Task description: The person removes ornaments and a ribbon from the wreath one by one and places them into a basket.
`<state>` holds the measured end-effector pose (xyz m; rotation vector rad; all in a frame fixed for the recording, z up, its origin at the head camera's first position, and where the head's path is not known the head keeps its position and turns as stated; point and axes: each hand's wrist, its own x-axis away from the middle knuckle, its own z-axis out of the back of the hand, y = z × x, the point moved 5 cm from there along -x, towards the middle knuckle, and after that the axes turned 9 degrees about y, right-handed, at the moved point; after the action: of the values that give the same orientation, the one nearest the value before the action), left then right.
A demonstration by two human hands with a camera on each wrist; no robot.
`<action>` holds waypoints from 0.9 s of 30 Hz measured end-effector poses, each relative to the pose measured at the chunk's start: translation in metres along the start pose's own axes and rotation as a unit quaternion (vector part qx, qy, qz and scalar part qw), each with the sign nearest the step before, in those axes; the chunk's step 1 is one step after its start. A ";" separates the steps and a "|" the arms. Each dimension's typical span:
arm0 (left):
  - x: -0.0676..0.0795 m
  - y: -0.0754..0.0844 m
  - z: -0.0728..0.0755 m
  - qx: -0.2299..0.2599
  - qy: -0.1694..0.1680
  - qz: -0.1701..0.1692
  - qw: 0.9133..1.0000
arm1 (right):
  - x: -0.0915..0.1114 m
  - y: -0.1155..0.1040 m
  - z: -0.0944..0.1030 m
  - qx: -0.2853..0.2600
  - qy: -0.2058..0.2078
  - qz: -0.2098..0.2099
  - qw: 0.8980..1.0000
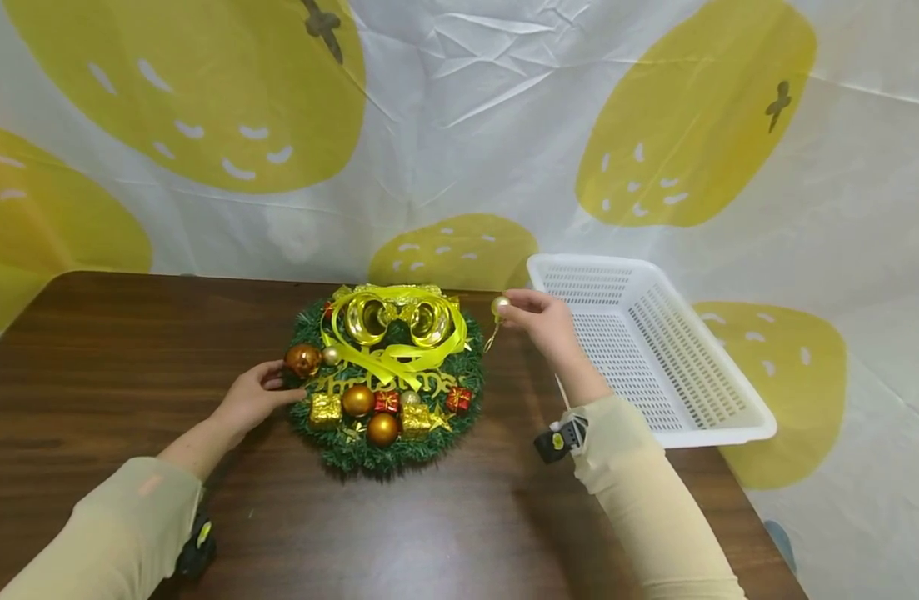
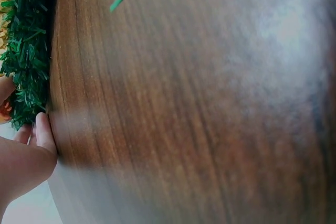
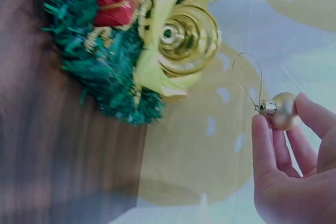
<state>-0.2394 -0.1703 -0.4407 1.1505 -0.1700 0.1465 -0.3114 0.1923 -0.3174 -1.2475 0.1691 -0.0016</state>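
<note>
A green Christmas wreath (image 1: 387,458) lies on the table, decorated with gold bells (image 1: 367,321), yellow ribbon, brown-orange baubles (image 1: 357,400) and small gift boxes. At its left edge my left hand (image 1: 252,398) holds the wreath, the thumb over the greenery and the fingers (image 2: 46,135) at its rim, beside a large brown bauble (image 1: 303,361). To the wreath's right, my right hand (image 1: 545,325) pinches a small pale gold bauble (image 3: 286,111) between thumb and fingers, raised above the table. The bauble's thin gold loop (image 3: 234,80) dangles free from its cap.
A white perforated plastic basket (image 1: 717,433) stands at the table's right side, close to my right hand. Behind the brown wooden table (image 1: 129,333) hangs a white cloth (image 1: 466,125) with yellow fruit prints. A green scrap (image 2: 119,0) lies on the tabletop.
</note>
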 end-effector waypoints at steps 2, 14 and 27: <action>-0.001 0.000 0.000 0.000 0.000 0.000 1.000 | -0.001 -0.005 0.005 -0.010 0.004 -0.002 1.000; -0.003 -0.003 0.001 -0.001 0.002 0.000 1.000 | -0.012 -0.016 0.037 -0.060 0.022 -0.016 0.998; 0.001 0.001 -0.001 0.003 -0.004 -0.003 1.000 | -0.016 -0.018 0.080 -0.073 0.045 -0.023 0.996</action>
<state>-0.2390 -0.1688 -0.4405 1.1571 -0.1736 0.1375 -0.3150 0.2638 -0.2741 -1.3987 0.2219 -0.0876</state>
